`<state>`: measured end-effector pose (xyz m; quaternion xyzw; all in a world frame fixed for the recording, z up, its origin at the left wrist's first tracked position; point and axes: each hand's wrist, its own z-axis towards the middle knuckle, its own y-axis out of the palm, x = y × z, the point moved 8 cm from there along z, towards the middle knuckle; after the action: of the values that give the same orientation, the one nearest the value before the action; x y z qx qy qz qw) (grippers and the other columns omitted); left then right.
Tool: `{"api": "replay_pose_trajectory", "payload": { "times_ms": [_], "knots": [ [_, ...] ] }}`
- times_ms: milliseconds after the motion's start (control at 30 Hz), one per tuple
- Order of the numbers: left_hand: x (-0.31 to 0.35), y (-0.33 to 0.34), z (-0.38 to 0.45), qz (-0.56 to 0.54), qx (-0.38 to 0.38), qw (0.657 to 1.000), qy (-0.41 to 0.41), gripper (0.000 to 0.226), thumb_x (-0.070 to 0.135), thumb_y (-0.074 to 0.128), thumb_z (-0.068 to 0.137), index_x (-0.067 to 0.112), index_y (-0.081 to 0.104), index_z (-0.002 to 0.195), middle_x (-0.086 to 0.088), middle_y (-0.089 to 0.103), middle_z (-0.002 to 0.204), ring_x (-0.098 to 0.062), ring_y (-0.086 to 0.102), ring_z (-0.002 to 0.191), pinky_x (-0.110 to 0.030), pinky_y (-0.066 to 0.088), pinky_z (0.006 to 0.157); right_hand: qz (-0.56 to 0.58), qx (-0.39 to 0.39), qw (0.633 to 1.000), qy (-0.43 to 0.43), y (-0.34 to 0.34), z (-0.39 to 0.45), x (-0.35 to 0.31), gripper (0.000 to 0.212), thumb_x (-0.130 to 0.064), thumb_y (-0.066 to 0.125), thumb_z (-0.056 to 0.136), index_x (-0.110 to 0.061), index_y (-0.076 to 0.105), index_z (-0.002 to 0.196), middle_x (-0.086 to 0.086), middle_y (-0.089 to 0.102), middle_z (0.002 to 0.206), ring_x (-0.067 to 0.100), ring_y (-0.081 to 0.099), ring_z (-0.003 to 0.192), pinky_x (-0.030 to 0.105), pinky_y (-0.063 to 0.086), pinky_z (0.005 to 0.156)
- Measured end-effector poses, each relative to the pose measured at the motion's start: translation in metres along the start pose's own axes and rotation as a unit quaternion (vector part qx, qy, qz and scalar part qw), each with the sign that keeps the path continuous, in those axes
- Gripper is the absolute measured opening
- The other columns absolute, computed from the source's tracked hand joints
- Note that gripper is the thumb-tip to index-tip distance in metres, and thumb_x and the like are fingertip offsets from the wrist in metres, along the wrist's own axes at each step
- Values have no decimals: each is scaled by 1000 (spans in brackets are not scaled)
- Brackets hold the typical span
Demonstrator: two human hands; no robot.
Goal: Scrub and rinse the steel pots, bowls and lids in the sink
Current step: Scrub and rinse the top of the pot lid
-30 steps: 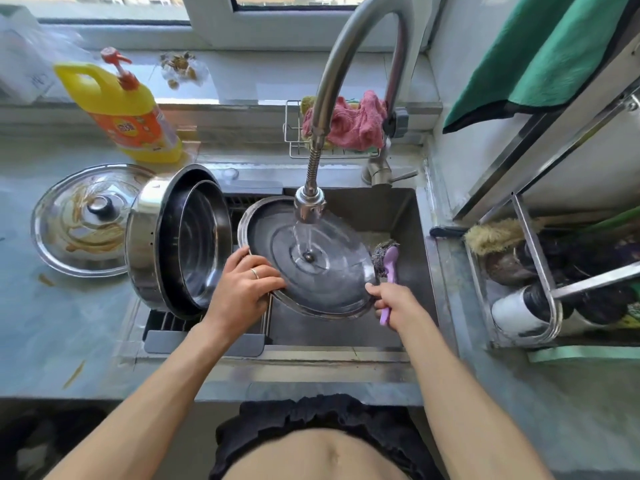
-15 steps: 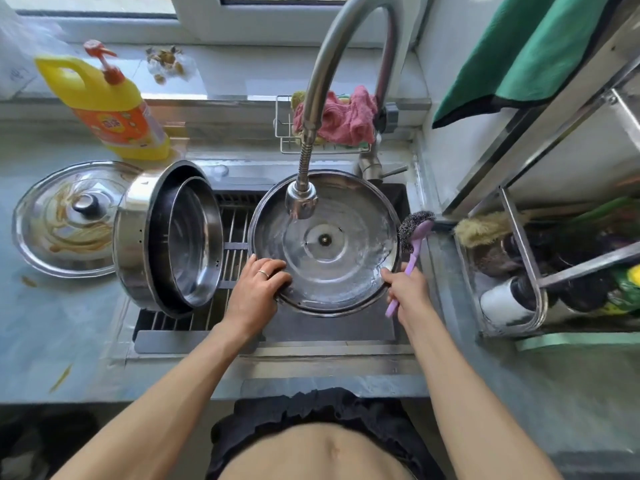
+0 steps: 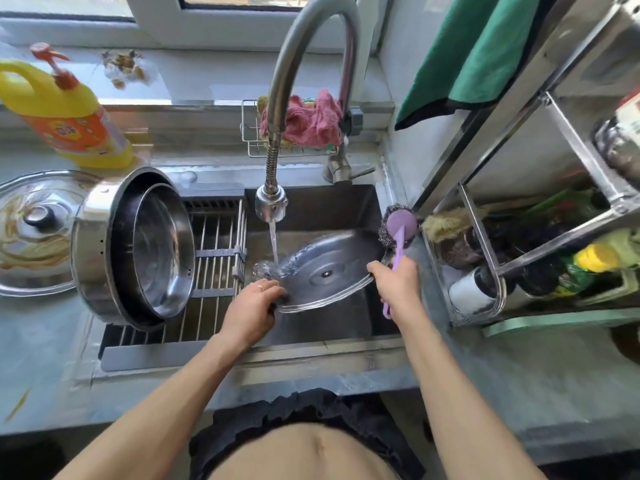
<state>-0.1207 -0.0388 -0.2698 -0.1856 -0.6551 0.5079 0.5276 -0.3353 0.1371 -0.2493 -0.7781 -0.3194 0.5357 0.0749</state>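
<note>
Rinsing is in progress: both hands tilt 1 lid (image 3: 329,268) under the tap stream in the sink (image 3: 322,209). Left hand (image 3: 251,306) pinches its near-left rim; right hand (image 3: 398,285) grips the opposite rim plus a purple scrubber (image 3: 400,230). A pot (image 3: 100,244) holding a bowl (image 3: 162,247) drains on the rack. A soiled lid (image 3: 31,233) on the worktop (image 3: 41,344) remains.

Both arms are bare, the left hand (image 3: 251,308) wears a thin ring (image 3: 260,288), and dark ruffled shorts (image 3: 294,410) sit at six o'clock.
</note>
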Motion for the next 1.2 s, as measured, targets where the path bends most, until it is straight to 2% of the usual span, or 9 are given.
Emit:
{"api": "replay_pose_trajectory", "payload": {
  "times_ms": [133, 333, 400, 533, 733, 900, 1000, 1067, 1200],
  "knots": [
    [7, -6, 2, -84, -9, 996, -18, 21, 15, 75, 89, 20, 76, 110, 5, 76, 103, -17, 69, 93, -32, 56, 83, 44, -14, 998, 48, 7, -5, -5, 20, -19, 65, 72, -23, 45, 72, -1, 40, 44, 15, 26, 29, 17, 25, 40],
    [-10, -15, 15, -311, 44, 932, -182, 14, 6, 69, 93, 17, 71, 84, 13, 65, 69, -2, 56, 64, -19, 44, 61, 86, -55, 995, 25, 14, -5, -39, 22, -40, 58, 91, -19, 60, 94, 4, 74, 71, 15, 33, 34, 24, 29, 39],
    [-19, -11, 18, -420, 56, 869, -255, 12, 8, 63, 98, 13, 71, 90, 7, 71, 78, -6, 63, 72, -19, 50, 66, 88, -70, 993, 20, 13, -4, -45, 20, -37, 56, 93, -19, 60, 102, 5, 74, 71, 14, 30, 36, 24, 26, 39],
    [-38, 11, 17, -613, 57, 686, -388, 18, 8, 49, 105, 4, 65, 112, -11, 75, 93, -21, 73, 79, -37, 62, 71, 46, -100, 993, 29, 16, -8, -35, 19, -29, 54, 96, -10, 58, 98, 10, 73, 75, 12, 30, 38, 25, 25, 40],
    [-60, 28, 3, -683, 87, 542, -481, 28, 15, 45, 106, 0, 58, 126, -21, 69, 120, -34, 66, 114, -49, 56, 87, -49, -123, 991, 19, 21, -10, -18, 28, -32, 50, 97, -9, 60, 84, 5, 65, 65, 14, 39, 39, 24, 30, 41],
    [-67, 30, 4, -710, 113, 491, -492, 31, 21, 42, 107, 5, 62, 125, -21, 70, 121, -34, 66, 111, -54, 49, 99, -101, -145, 984, 8, 26, -9, -10, 27, -26, 44, 99, -10, 55, 81, 6, 58, 63, 14, 41, 40, 21, 31, 40],
    [-65, 25, 9, -715, 133, 481, -490, 28, 19, 40, 107, 11, 67, 103, -16, 76, 102, -31, 68, 101, -52, 49, 99, -132, -142, 981, -5, 25, -7, -13, 26, -24, 41, 99, -11, 53, 81, 7, 61, 67, 16, 45, 43, 20, 33, 40],
    [-66, 22, 10, -704, 147, 479, -503, 26, 17, 43, 106, 12, 66, 96, -16, 73, 111, -30, 67, 106, -52, 48, 103, -148, -129, 980, -14, 24, -3, -13, 23, -25, 41, 98, -13, 53, 82, 10, 65, 74, 18, 50, 47, 23, 38, 43],
    [-84, 30, 5, -689, 155, 478, -523, 33, 17, 55, 94, 4, 67, 123, -20, 69, 125, -38, 67, 115, -58, 49, 102, -169, -102, 980, -17, 19, 5, -7, 24, -35, 43, 90, -16, 57, 84, 15, 68, 84, 30, 60, 63, 38, 49, 55]
  ]
}}
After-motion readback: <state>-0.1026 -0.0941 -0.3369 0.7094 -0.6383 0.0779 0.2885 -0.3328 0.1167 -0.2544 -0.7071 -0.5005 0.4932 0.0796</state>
